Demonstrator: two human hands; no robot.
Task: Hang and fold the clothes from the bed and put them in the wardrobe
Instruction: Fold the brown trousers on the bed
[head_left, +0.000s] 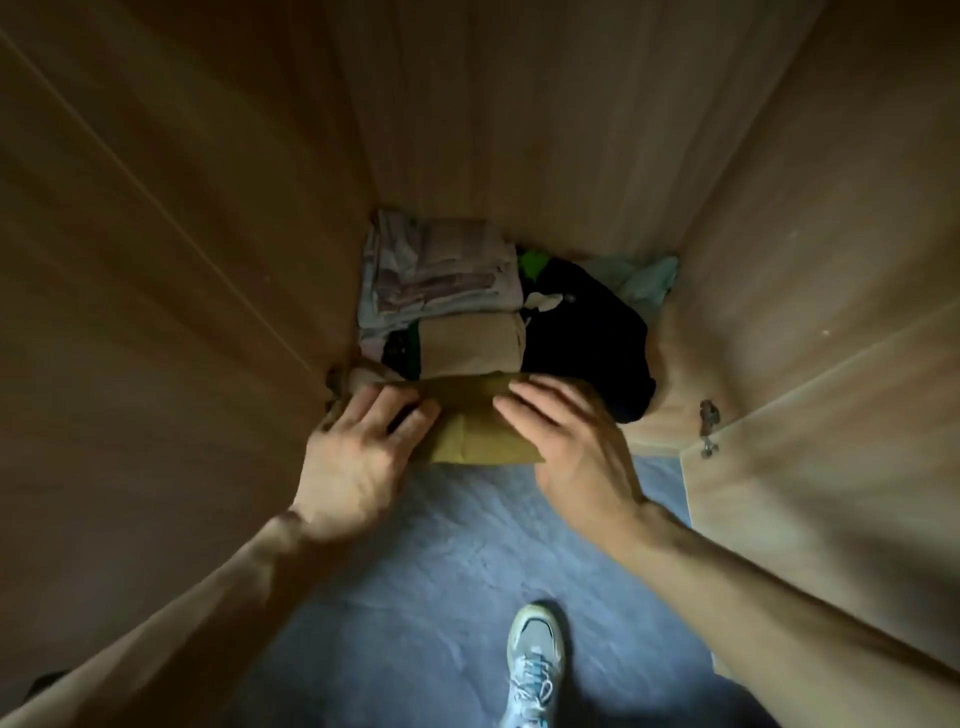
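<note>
A folded olive-brown garment (470, 426) lies at the front edge of the wardrobe floor. My left hand (358, 457) rests on its left end with fingers spread and straight. My right hand (566, 441) lies flat on its right end, fingers stretched forward. Behind it sit a folded beige piece (470, 345), a folded pale patterned pile (441, 270) at the back left, and a black garment (587, 332) to the right. A pale green cloth (649, 283) lies crumpled in the back right corner.
The wooden wardrobe wall (182, 234) closes in on the left and the back panel (519, 104) ahead. An open door (831, 441) with a metal hinge (707, 426) stands at the right. Below is blue-grey floor (415, 597) and my sneaker (535, 665).
</note>
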